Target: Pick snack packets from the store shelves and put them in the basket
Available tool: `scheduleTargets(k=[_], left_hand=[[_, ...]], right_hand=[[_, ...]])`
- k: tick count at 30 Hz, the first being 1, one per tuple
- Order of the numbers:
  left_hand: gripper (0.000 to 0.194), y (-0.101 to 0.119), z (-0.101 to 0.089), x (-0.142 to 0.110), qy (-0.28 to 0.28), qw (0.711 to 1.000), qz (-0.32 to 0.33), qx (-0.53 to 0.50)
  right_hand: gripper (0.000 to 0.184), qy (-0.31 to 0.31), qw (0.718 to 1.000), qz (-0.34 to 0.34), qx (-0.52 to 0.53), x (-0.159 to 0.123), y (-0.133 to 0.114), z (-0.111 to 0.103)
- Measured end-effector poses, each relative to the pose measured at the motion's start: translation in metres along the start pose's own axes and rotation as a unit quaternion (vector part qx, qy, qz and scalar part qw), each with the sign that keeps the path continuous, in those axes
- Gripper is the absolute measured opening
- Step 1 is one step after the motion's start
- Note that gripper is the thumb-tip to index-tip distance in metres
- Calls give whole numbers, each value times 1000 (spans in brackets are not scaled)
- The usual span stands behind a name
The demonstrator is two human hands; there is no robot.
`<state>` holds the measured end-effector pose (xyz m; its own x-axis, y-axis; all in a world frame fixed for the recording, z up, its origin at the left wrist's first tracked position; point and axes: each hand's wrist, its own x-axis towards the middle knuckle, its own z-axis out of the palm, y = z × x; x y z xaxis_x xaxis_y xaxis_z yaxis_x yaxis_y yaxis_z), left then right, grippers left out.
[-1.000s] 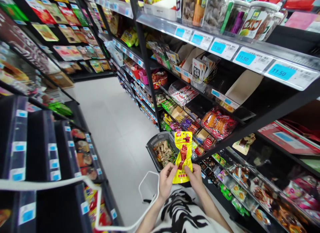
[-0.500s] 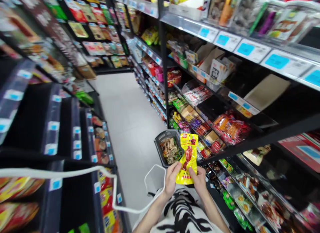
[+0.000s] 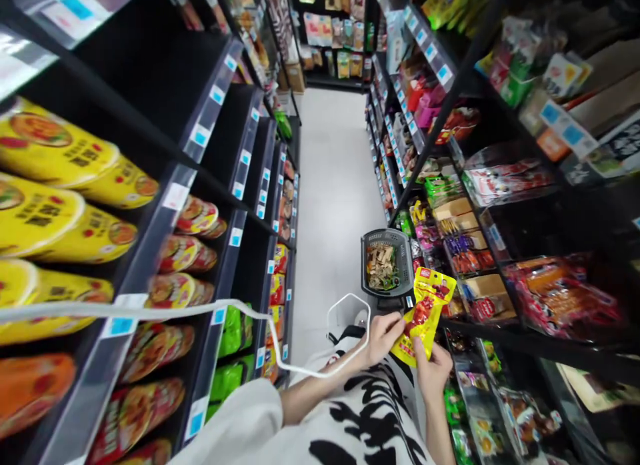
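A yellow snack packet (image 3: 423, 312) with red lettering and a picture of reddish-brown food is held up in front of me, its top leaning right. My left hand (image 3: 386, 337) pinches its left edge near the lower half, fingers bent. My right hand (image 3: 434, 370) grips the bottom right part, thumb on the front. Just beyond the packet, a dark grey shopping basket (image 3: 365, 262) stands on the floor with brownish and green packaged items in it.
Shelves line both sides of a narrow aisle (image 3: 330, 158). Yellow tubs (image 3: 55, 152) and red bowl-shaped packs fill the left shelves; packaged snacks (image 3: 565, 295) lie on the right ones. A white cord-like loop (image 3: 250, 312) crosses the view before my left arm.
My view has turned left, bringing more of the left shelves in. The packet, from nearly upright, now tilts to the right. Both hands stay on it.
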<state>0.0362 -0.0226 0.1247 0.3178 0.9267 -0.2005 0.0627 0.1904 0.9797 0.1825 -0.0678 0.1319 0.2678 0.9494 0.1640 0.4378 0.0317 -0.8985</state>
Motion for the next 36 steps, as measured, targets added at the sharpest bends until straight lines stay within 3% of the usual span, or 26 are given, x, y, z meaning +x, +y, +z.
scheduleTargets(k=[9,16,22,28,36], left_hand=[[36,17,-32,-46,-20,999,-9,34],[35,18,-68,-93,-103,993,-12,61],[35,36,-103,-146,-109,989,25,98],[29,31,-122,-205,-143,981,43,122],[31,29,-139,-241,-157,977,67,129]], right_hand=[[47,-32,998,39,47,-30,-3,10],[44,-93,992,-1,85,-64,-34,18],[42,-82,992,-27,94,-114,-66,39],[42,-51,992,0,117,-179,-81,58],[46,-66,987,40,140,-222,-97,77]])
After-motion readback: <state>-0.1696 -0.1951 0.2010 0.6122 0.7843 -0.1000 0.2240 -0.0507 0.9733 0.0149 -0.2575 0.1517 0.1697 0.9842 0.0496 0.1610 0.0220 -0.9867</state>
